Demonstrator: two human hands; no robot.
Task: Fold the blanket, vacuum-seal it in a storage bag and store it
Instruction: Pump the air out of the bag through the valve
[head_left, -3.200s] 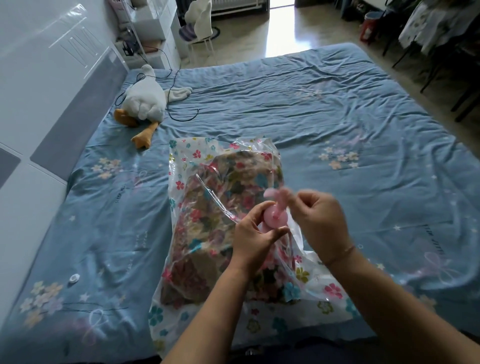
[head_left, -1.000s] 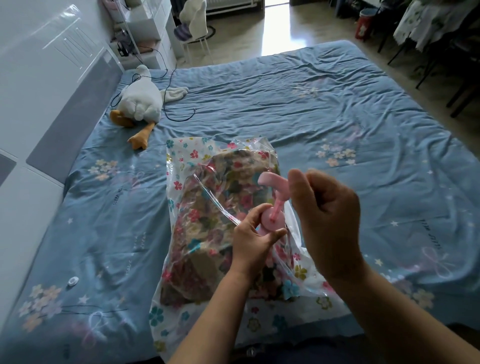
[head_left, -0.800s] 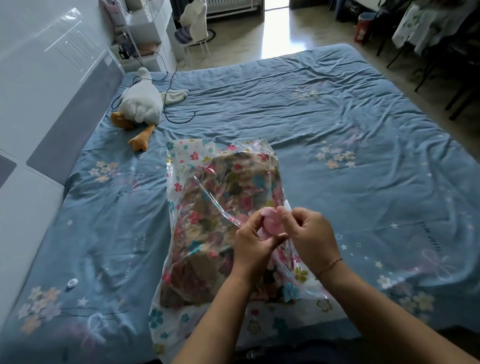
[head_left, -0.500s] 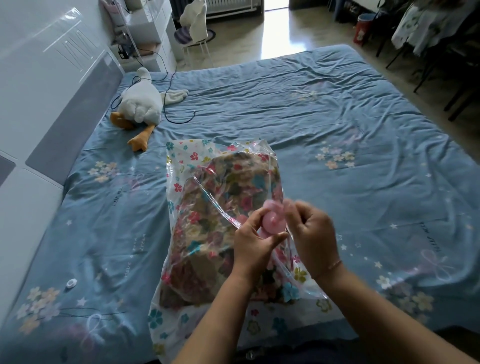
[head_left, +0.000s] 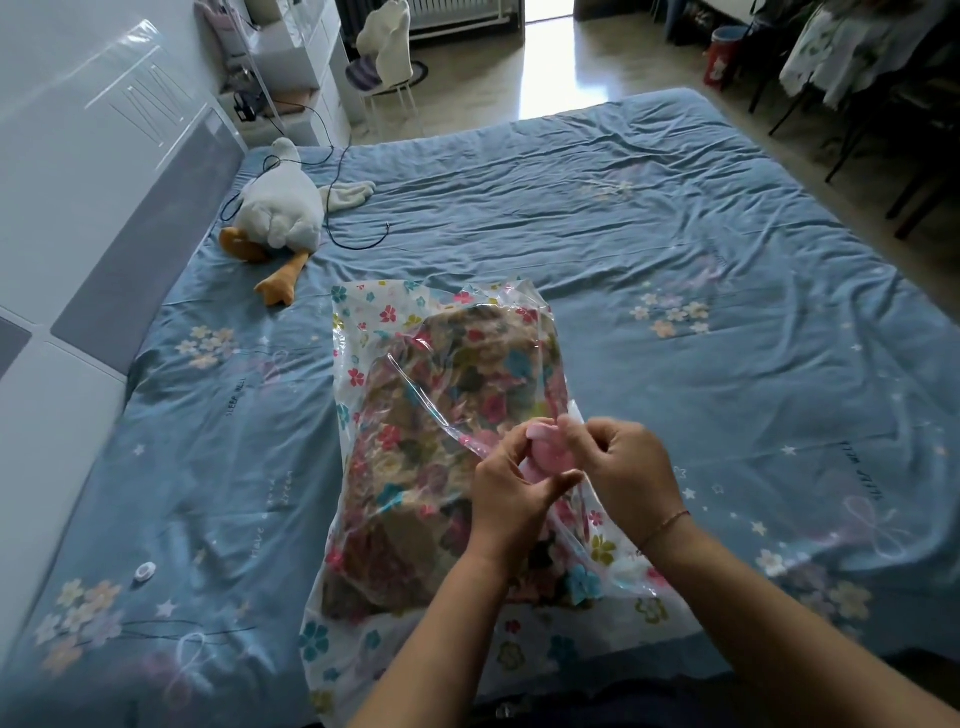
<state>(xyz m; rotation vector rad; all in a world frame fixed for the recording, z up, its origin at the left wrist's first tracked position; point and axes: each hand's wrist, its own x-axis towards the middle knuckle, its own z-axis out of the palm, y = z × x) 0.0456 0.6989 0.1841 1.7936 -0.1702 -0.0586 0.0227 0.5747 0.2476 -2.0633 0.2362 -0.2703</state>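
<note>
Together, left hand (head_left: 511, 488) and right hand (head_left: 621, 462) pinch the pink valve (head_left: 551, 456).

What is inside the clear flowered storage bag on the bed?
A folded floral blanket fills the storage bag. The left hand and right hand, holding the pink valve, cover part of it; what lies beneath them cannot be seen.

plush goose (head_left: 278, 213) by headboard | black cable (head_left: 358, 244) beside it | white chair (head_left: 387, 57) | red bin (head_left: 722, 57)
</note>
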